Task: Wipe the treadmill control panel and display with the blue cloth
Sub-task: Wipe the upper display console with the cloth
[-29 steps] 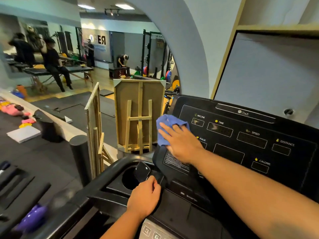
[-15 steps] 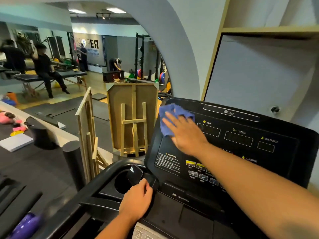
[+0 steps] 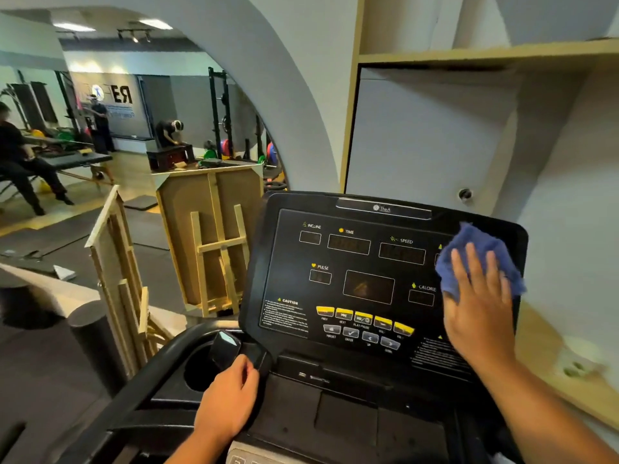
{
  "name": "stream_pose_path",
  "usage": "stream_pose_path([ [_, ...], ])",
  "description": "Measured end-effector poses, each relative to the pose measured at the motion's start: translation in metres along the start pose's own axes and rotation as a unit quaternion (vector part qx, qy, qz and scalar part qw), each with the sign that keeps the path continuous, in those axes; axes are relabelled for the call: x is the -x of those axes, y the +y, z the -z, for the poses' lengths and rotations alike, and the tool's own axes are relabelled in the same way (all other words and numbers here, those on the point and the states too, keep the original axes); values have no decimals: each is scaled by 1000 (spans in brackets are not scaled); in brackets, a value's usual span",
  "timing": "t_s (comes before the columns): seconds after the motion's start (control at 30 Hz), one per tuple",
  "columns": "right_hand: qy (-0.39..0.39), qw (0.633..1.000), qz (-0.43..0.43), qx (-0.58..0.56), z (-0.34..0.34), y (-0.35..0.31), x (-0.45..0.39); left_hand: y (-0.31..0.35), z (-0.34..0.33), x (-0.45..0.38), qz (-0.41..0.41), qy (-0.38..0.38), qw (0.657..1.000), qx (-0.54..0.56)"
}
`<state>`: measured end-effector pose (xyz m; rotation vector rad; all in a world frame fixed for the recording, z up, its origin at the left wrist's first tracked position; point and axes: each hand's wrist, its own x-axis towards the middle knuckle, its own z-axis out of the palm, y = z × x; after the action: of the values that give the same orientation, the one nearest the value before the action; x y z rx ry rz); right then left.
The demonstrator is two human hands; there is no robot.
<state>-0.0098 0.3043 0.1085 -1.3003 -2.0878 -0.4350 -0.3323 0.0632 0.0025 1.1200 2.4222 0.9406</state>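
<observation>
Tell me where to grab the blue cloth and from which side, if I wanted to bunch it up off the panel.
Take the cloth by its bunched top edge, which sticks out above the right hand's fingertips. Come from above, at the panel's upper right corner. The right hand presses the lower part flat, so only that loose, crumpled upper fold seems free to pinch.

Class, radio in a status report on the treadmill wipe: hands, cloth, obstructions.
Right hand flat on crumpled blue cloth, panel's right edge. Left hand grips black console handle. Nothing obstructing.
</observation>
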Motion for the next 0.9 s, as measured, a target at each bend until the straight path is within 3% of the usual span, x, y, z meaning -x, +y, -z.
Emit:
stream_pose_path([
  [0.17,52,974,-209,-64,-6,-32,0,1,0,0,0,0,1000,3],
  [0.27,55,966,-239,-78,-14,-76,-13,0,0,0,-1,-1,1000,4],
  [0.4,18,988,-144,-59,-29,-139,-21,0,-1,-1,-6,-1,1000,7],
  [0.6,-24,996,66,-58,-48,-216,-27,-2,-1,-1,-5,1,1000,5],
  [0.77,-69,968,240,-40,-58,-254,-32,-2,-2,-3,-2,2,1000,4],
  [0.9,-106,930,353,5,-60,-234,-26,-4,-3,-4,9,0,1000,3],
])
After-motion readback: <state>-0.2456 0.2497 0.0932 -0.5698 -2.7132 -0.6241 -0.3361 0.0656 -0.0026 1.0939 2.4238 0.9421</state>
